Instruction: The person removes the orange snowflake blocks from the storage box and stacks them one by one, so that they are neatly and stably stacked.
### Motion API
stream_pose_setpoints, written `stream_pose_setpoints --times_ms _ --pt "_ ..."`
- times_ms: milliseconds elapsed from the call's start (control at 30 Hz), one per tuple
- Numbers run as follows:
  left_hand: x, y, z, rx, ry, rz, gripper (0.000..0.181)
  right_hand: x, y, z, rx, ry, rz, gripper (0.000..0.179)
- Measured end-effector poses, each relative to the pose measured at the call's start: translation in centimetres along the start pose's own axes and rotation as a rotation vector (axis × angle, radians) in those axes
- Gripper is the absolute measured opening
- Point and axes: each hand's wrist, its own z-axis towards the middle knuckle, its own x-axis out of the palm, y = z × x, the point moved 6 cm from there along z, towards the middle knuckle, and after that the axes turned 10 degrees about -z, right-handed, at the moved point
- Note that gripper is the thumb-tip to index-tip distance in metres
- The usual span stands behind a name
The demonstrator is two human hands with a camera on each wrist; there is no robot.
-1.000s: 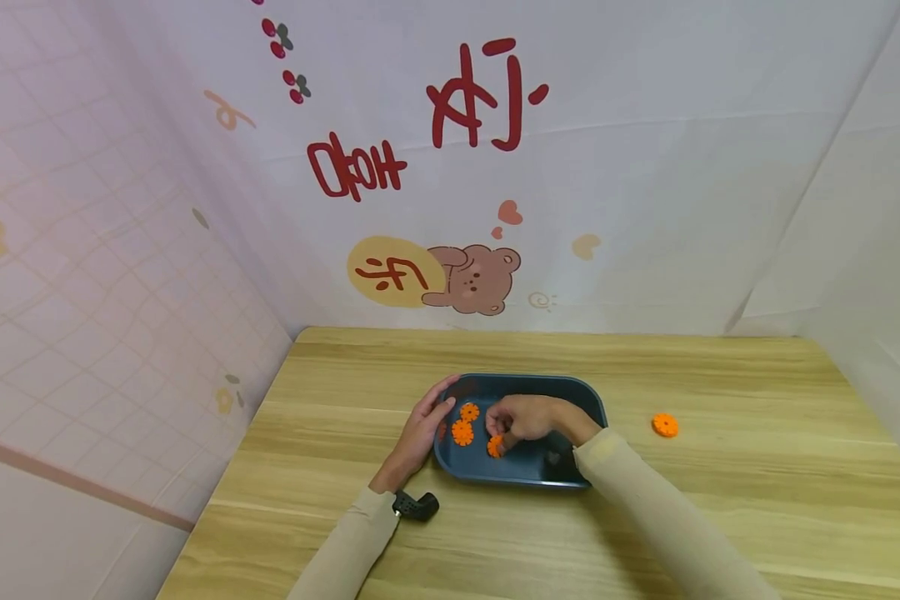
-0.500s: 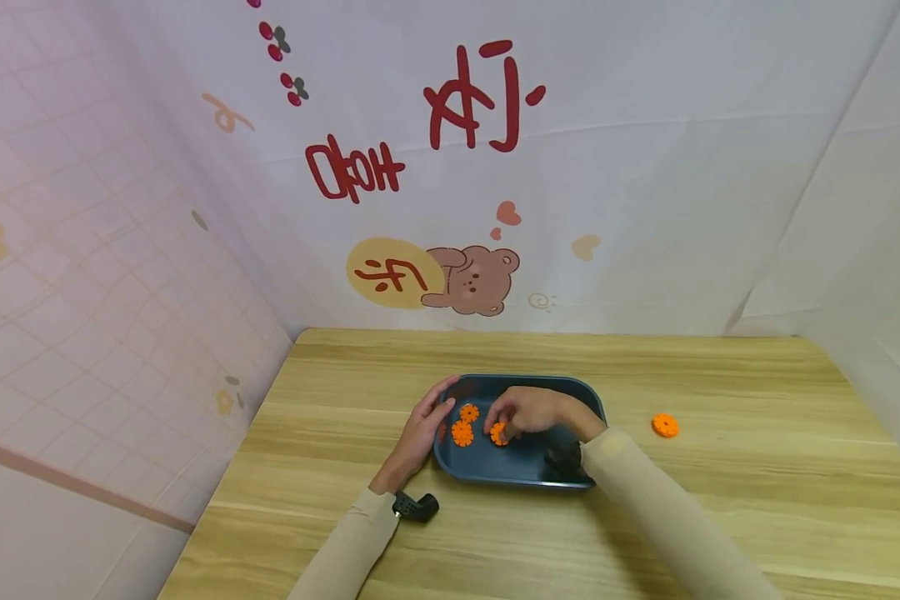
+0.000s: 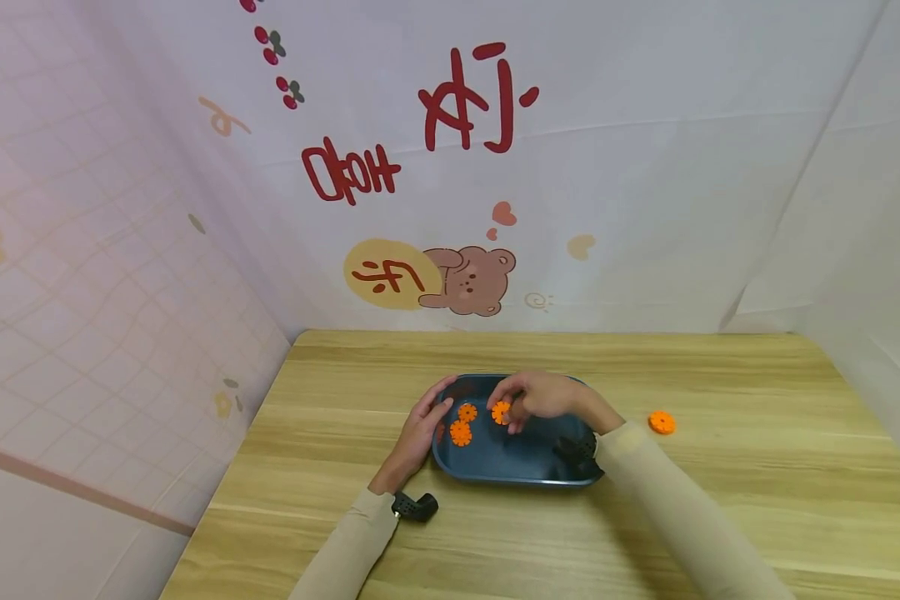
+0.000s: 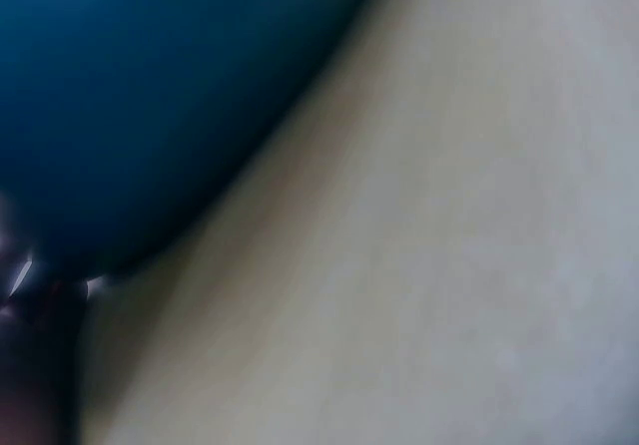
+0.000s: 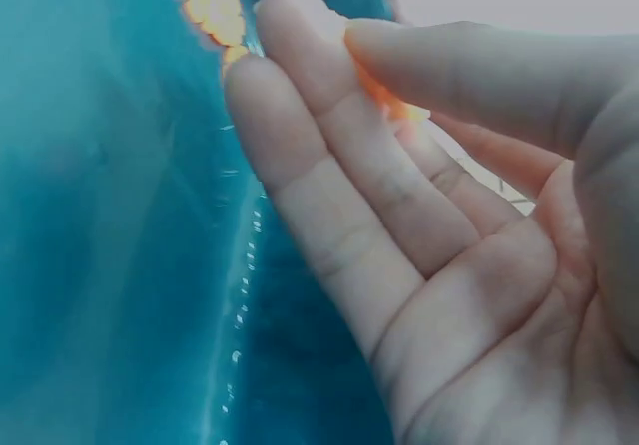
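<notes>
Lift, apparently: pinched notched orange plastic disc point(image 3: 498, 412) in right hand point(image 3: 542, 395) over dark-blue rectangular tray point(image 3: 487, 461), rested outstretched left hand point(image 3: 418, 429) on left edge; next, likely needed steady pinch.

Pinched disc half hidden, left close-up smeared.
The fingers of the right hand point(image 3: 546, 397) cover part of the orange disc point(image 3: 499, 412); the hand itself hides a stretch of the tray's rim point(image 3: 510, 482). Below the left hand point(image 3: 420, 421), both sleeves point(image 3: 348, 542) are cut off; its wrist view blurs a dark shape point(image 4: 40, 360) past recognition.
</notes>
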Motion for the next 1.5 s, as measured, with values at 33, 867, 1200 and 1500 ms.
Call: stream_pose_setpoints --times_ms 33,867,1200,1500 --pt "0.0 0.0 0.0 -0.002 0.000 0.000 0.044 -0.1 0.0 -0.1 -0.010 -0.008 0.018 0.036" --pt "-0.2 0.2 0.1 0.012 -0.012 0.005 0.044 -2.6 0.0 -3.8 -0.087 -0.134 -0.068 0.041" --pt "-0.1 0.1 0.1 0.017 -0.010 0.002 0.044 -3.6 -0.8 -5.6 -0.118 -0.290 -0.177 0.030" --pt "-0.1 0.2 0.2 0.002 -0.012 -0.011 0.044 -4.5 -1.3 -7.9 -0.173 -0.412 -0.106 0.031"
